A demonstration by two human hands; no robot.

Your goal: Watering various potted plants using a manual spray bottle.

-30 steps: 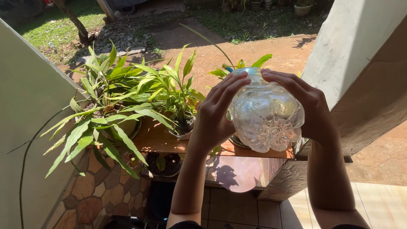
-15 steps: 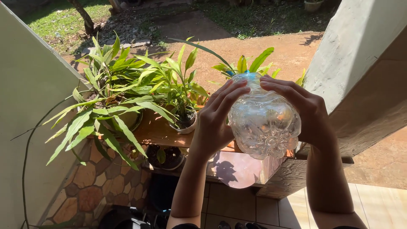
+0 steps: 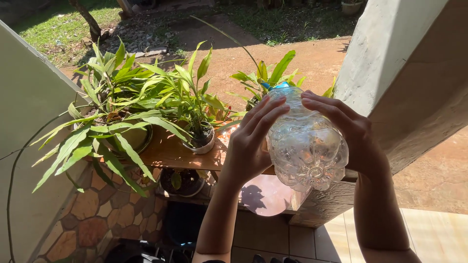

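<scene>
Both forearms reach up from the bottom edge, wrists bent inward. Left hand (image 3: 248,146) w/ fingers (image 3: 267,113) long and nearly straight, pressed flat vs the left side of a large clear ribbed plastic bottle (image 3: 306,146); right hand (image 3: 352,136) cupped over the right side, fingers curled across the shoulder. Each grip is closed on the bottle from opposite sides, palms touching the plastic. Bottle is held in the air, tilted away, w/ its lobed, flower-shaped base facing the camera and a blue cap (image 3: 280,85) at the far end. Plastic is glossy, crinkled, catching sun glare. It hangs above and in front of an orange-brown wooden plank surface (image 3: 168,151), smooth-looking. On that: a small pale round pot (image 3: 201,144) w/ long pointed green leaves, and a wider green pot (image 3: 134,139) beside it. Rough grey concrete pillar (image 3: 390,53) at right.
</scene>
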